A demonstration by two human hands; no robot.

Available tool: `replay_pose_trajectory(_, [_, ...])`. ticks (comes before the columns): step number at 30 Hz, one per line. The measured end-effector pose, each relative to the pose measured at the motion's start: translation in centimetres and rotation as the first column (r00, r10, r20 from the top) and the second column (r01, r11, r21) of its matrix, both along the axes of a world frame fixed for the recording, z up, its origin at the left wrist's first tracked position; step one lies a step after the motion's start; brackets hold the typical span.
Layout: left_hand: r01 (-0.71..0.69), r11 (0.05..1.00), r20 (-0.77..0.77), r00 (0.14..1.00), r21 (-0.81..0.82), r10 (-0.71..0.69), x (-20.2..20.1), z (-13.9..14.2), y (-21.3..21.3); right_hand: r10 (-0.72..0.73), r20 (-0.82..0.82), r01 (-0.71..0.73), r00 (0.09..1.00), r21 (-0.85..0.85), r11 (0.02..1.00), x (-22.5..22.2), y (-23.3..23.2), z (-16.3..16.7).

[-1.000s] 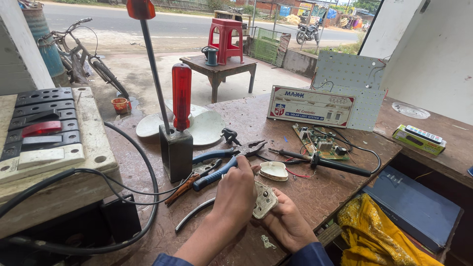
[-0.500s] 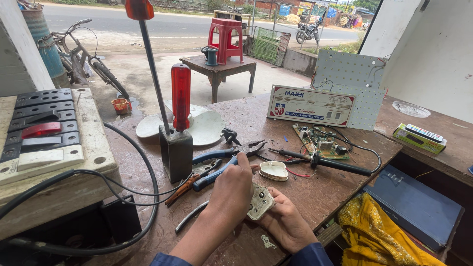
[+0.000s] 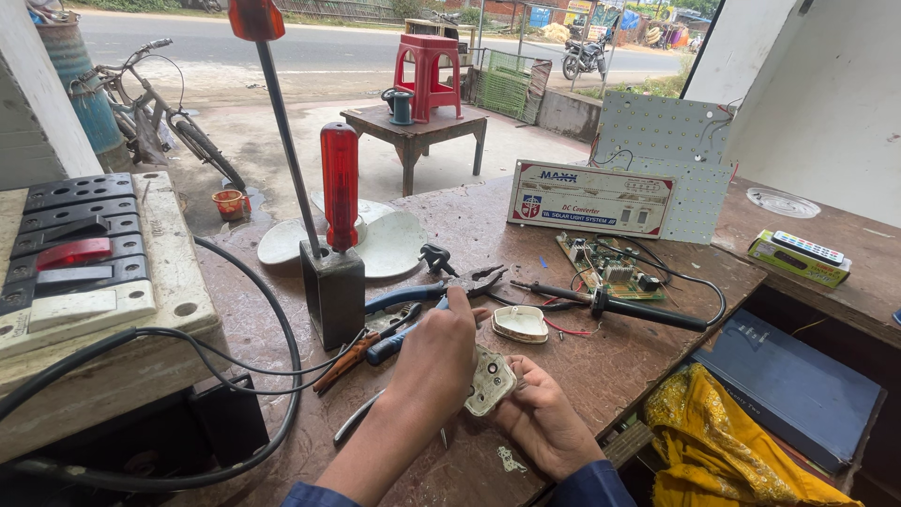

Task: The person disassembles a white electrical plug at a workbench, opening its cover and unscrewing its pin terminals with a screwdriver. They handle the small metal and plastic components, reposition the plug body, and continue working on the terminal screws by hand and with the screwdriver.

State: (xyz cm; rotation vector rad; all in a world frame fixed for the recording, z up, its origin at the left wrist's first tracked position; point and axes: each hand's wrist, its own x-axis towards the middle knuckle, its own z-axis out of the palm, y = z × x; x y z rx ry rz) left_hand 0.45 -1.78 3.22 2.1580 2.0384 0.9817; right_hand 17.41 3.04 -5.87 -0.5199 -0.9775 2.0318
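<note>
The left hand and the right hand are close together over the brown tabletop. Both hold a small white socket plate between them. The right hand cups it from below with bent fingers. The left hand is curled on top of it, and it may be pinching a small tool, but that part is hidden.

Just behind the hands lie blue-handled pliers and a white cover. A soldering iron lies to the right, near a green circuit board. A red-handled screwdriver stands up in a dark block on the left. A yellow cloth hangs below the tabletop edge.
</note>
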Motion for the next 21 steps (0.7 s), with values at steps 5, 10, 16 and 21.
replay_pose_trajectory(5, [-0.012,1.0,-0.035,0.999,-0.021,0.011,-0.3,1.1,-0.4,-0.156,-0.047,0.152,0.987,-0.081,0.985,-0.5,-0.3,0.3])
replay_pose_trajectory(10, [0.014,0.997,-0.062,0.998,-0.072,-0.019,-0.2,1.4,-0.6,-0.256,-0.126,0.249,0.958,-0.067,0.966,-0.2,0.2,0.4])
replay_pose_trajectory(16, [0.104,0.989,-0.138,0.983,-0.103,-0.118,1.1,0.1,-0.5,-0.436,-0.186,0.432,0.88,-0.065,0.9,0.7,1.3,-2.0])
replay_pose_trajectory(21, [0.127,0.985,-0.215,0.965,-0.121,-0.151,1.7,-0.8,-0.6,-0.47,-0.205,0.462,0.859,-0.089,0.883,0.8,2.1,-2.9])
